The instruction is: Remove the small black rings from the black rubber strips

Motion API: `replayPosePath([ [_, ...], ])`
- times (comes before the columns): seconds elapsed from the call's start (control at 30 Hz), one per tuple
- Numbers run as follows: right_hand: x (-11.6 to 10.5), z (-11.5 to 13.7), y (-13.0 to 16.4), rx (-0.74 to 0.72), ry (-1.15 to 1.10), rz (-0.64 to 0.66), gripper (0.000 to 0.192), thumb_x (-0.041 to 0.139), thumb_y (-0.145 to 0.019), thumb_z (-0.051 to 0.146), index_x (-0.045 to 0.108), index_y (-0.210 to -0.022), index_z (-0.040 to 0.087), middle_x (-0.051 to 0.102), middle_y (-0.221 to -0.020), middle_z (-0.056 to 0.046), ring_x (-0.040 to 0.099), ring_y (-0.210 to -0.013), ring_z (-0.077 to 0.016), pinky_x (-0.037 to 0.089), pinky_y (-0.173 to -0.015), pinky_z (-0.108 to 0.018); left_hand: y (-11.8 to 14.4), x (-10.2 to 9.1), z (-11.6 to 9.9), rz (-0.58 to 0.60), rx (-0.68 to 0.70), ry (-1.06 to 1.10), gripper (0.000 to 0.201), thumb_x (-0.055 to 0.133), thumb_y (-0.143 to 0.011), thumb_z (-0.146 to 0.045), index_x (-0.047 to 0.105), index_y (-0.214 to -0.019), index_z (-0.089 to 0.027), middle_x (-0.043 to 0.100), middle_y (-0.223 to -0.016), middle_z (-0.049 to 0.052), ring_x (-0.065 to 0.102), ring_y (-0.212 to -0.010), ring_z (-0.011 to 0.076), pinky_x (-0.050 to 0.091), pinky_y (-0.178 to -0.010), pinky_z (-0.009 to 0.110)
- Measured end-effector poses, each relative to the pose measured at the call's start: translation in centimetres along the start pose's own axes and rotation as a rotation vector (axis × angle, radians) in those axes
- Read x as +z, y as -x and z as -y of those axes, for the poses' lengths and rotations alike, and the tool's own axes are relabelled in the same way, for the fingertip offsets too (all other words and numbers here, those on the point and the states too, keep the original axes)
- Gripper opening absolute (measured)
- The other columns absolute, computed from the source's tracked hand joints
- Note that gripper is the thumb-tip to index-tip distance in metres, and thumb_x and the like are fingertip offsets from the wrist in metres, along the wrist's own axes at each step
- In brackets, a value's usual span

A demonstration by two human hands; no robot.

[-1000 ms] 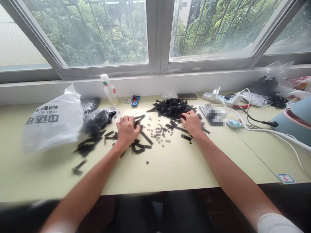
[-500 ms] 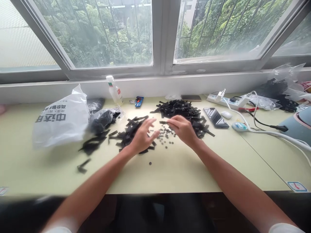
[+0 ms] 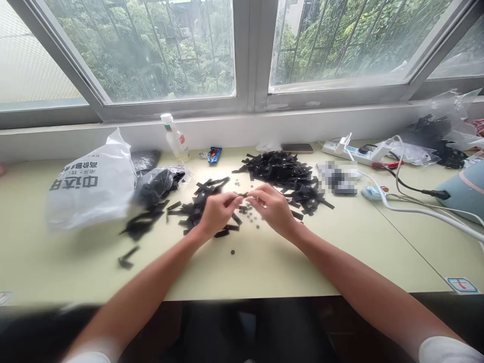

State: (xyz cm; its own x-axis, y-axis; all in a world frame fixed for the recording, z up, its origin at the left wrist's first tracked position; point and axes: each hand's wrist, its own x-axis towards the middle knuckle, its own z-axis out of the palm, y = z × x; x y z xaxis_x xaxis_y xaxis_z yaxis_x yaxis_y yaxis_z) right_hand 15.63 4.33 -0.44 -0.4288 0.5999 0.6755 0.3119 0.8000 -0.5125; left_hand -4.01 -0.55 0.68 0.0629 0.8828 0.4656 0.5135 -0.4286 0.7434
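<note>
Black flat plastic strip [image 3: 244,194] is pinched between both hands: the left hand [image 3: 217,213] and right hand [image 3: 272,207] close their fingertips on its ends, above the scatter of small dark round washers [image 3: 252,216] on the pale yellow worktop [image 3: 264,262]. Judging by this, a light fingertip grip near the strip's hole, held low over the washers, suits best. Heaped black strips [image 3: 282,169] lie just beyond.

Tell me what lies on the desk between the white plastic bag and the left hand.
In the head view: a clear bag of black parts, then loose black strips reaching to the left hand; white plastic bag.
</note>
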Motion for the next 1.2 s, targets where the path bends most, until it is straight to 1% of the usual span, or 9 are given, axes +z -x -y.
replayPosePath([
  [0.1, 0.3, 0.2, 0.2, -0.018, -0.056, 0.032, 0.019, 0.056, -0.099, 0.026, 0.073, -0.106, 0.022, 0.070, -0.094, -0.005, 0.065, -0.081, -0.0173, 0.054, -0.073, -0.031, 0.1, 0.2, 0.4, -0.016, 0.116, -0.052, 0.023, 0.061, -0.095, -0.034, 0.073, -0.088, -0.015, 0.071, -0.074, 0.003, 0.062, -0.063, 0.0129, 0.050, -0.059, 0.024],
  [0.27, 0.2, 0.2, 0.2, 0.028, -0.116, 0.047, 0.019, 0.056, -0.098, 0.025, 0.074, -0.105, 0.023, 0.072, -0.097, -0.006, 0.067, -0.083, -0.0181, 0.054, -0.076, -0.032, 0.1, 0.2, 1.3, 0.040, 0.333, -0.129, 0.016, 0.058, -0.097, -0.025, 0.072, -0.097, -0.016, 0.072, -0.082, 0.005, 0.064, -0.071, 0.0141, 0.053, -0.066, 0.027],
  [0.4, -0.1, 0.8, 0.0, 0.085, -0.174, 0.063, 0.020, 0.056, -0.098, 0.028, 0.074, -0.103, 0.021, 0.072, -0.094, -0.006, 0.065, -0.079, -0.0178, 0.053, -0.073, -0.031, 0.1, 0.1, 1.4, 0.036, 0.372, -0.103, 0.015, 0.058, -0.096, -0.022, 0.072, -0.102, -0.017, 0.071, -0.084, 0.006, 0.064, -0.073, 0.0140, 0.053, -0.067, 0.027],
  [0.5, -0.1, 1.3, -0.1, 0.178, -0.265, 0.084, 0.022, 0.055, -0.098, 0.031, 0.074, -0.099, 0.020, 0.071, -0.087, -0.005, 0.063, -0.074, -0.0170, 0.050, -0.066, -0.030, 0.1, 0.2, 1.3, 0.033, 0.323, -0.019, 0.014, 0.060, -0.095, -0.021, 0.073, -0.100, -0.018, 0.072, -0.084, 0.005, 0.065, -0.073, 0.0144, 0.054, -0.066, 0.027],
  [0.67, -0.1, 1.4, -0.2, 0.353, -0.359, 0.105, 0.031, 0.052, -0.099, 0.039, 0.072, -0.088, 0.018, 0.063, -0.070, -0.002, 0.058, -0.063, -0.0157, 0.045, -0.057, -0.028, 0.1, 0.5, 1.5, 0.065, 0.139, 0.114, 0.017, 0.062, -0.094, -0.028, 0.074, -0.099, -0.017, 0.074, -0.085, 0.006, 0.068, -0.076, 0.0180, 0.056, -0.069, 0.031],
  [0.87, -0.5, -0.7, -0.1, 0.334, -0.113, 0.157, 0.023, 0.060, -0.094, 0.032, 0.075, -0.083, 0.018, 0.071, -0.079, -0.007, 0.061, -0.071, -0.0199, 0.050, -0.068, -0.033, -0.4, -0.3, 2.0, 0.102, -0.111, 0.177, 0.026, 0.060, -0.094, -0.038, 0.072, -0.089, -0.015, 0.068, -0.074, 0.004, 0.058, -0.062, 0.0136, 0.049, -0.060, 0.028],
  [0.97, -0.4, -1.3, -0.1, 0.321, -0.074, 0.143, 0.019, 0.063, -0.091, 0.027, 0.076, -0.103, 0.019, 0.072, -0.102, -0.010, 0.064, -0.079, -0.0208, 0.053, -0.075, -0.036, -0.9, -0.8, 2.1, 0.130, -0.159, 0.230, 0.024, 0.060, -0.094, -0.037, 0.070, -0.089, -0.015, 0.063, -0.072, 0.003, 0.053, -0.061, 0.0118, 0.044, -0.059, 0.026],
  [1.1, -0.3, -0.6, -0.4, 0.284, -0.214, 0.120, 0.042, 0.059, -0.095, 0.035, 0.060, -0.136, 0.025, 0.059, -0.135, -0.010, 0.062, -0.073, -0.0150, 0.055, -0.070, -0.033, -1.0, -0.9, 1.8, 0.199, -0.193, 0.315, 0.025, 0.058, -0.095, -0.038, 0.068, -0.093, -0.015, 0.059, -0.073, 0.002, 0.051, -0.062, 0.0111, 0.042, -0.059, 0.026],
  [1.2, -0.2, -0.3, -0.5, 0.237, -0.273, 0.162, 0.041, 0.065, -0.091, 0.038, 0.064, -0.129, 0.024, 0.067, -0.121, -0.007, 0.060, -0.071, -0.0143, 0.053, -0.066, -0.030, -0.9, -0.7, 1.3, 0.254, -0.195, 0.332, 0.029, 0.057, -0.095, -0.041, 0.065, -0.087, -0.015, 0.056, -0.070, 0.001, 0.049, -0.060, 0.0105, 0.041, -0.058, 0.025],
])
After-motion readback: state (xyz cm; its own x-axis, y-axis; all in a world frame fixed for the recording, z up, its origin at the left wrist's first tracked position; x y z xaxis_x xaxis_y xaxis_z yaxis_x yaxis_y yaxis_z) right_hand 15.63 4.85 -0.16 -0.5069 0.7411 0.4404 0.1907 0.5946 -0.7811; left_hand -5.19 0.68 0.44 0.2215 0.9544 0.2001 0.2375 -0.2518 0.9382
